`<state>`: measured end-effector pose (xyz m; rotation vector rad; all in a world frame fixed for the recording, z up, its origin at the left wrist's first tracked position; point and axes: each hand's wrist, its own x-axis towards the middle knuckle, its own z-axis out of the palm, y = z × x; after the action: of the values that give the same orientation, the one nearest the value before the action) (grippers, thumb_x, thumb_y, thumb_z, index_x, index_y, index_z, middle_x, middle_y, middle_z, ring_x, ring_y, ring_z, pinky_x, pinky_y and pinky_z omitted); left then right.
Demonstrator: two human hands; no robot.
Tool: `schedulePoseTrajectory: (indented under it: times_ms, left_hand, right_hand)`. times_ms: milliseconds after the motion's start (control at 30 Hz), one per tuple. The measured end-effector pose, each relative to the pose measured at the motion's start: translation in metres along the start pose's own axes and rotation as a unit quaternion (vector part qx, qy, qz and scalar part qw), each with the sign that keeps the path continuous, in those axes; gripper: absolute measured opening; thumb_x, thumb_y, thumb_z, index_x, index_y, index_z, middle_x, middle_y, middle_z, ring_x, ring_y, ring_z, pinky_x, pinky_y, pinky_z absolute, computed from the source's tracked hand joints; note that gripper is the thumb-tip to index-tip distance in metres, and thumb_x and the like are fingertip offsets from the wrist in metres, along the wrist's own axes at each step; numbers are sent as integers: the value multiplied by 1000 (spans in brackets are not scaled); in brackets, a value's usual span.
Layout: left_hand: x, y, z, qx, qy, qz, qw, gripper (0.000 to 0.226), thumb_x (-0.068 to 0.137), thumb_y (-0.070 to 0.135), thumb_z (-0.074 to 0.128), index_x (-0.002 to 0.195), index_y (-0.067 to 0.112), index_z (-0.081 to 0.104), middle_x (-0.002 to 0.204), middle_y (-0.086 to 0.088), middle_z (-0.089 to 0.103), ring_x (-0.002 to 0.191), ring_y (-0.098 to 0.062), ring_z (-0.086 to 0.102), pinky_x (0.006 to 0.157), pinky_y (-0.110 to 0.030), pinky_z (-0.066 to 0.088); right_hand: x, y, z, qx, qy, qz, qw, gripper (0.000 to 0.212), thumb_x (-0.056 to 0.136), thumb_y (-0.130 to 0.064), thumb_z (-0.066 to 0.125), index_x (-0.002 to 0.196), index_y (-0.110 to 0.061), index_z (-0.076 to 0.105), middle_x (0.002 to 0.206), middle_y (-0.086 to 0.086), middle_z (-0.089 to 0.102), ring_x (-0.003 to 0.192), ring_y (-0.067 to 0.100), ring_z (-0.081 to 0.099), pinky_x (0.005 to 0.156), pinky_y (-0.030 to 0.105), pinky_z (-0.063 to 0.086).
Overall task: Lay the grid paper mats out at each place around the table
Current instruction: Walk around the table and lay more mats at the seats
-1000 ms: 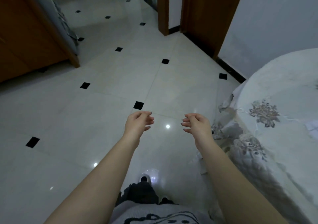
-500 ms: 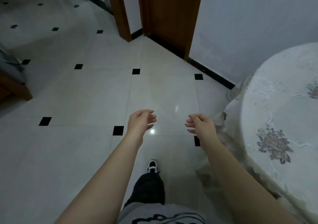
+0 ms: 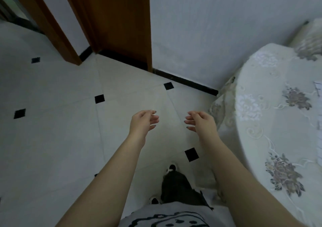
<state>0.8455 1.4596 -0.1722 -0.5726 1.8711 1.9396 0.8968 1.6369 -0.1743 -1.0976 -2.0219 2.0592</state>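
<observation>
as the tabletop [image 3: 278, 131] swings closer, left hand [image 3: 142, 122] and right hand [image 3: 203, 123] hang loosely curled, empty: no mat carried yet.

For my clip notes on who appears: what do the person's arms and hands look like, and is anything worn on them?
The left arm and right arm are bare, with no sleeves in view. The left hand and right hand show no gloves, rings or watch. The nails look painted dark.

Glossy tiled floor [image 3: 52, 139], embroidered cloth tablecloth [image 3: 278, 131], wooden doorframe [image 3: 122, 26]
</observation>
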Motion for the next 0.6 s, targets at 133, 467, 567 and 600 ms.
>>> schedulePoseTrajectory:
  times_ms: [133,467,567,600]
  left_hand:
    - [51,16,31,26,-45,-8,999,18,91,16,55,96,6,68,91,-15,70,87,-26,69,88,-41,53]
    - [184,93,136,125,-131,-9,983,16,92,18,54,96,8,67,96,-15,72,92,-26,70,88,-41,55]
    - [211,118,172,138,-166,-4,977,17,92,17,55,96,8,67,96,-15,72,89,-24,69,88,-40,54]
    - [219,125,184,144,-178,-3,974,16,92,18,55,96,8,67,95,-15,72,88,-24,69,87,-39,54]
  right_hand:
    - [44,-5,2,17,40,15,999,17,97,-14,48,97,-9,64,87,10,66,78,20,66,72,34,56]
    - [185,-53,-5,70,139,42,987,19,96,-13,47,97,-7,64,84,9,65,71,17,64,64,30,53]
    - [218,-77,-17,88,168,37,981,19,96,-13,47,95,-7,65,83,8,65,71,17,64,64,30,53]
    - [228,-84,-22,95,182,34,978,19,96,-13,48,92,-9,66,83,9,66,70,16,64,63,30,52]
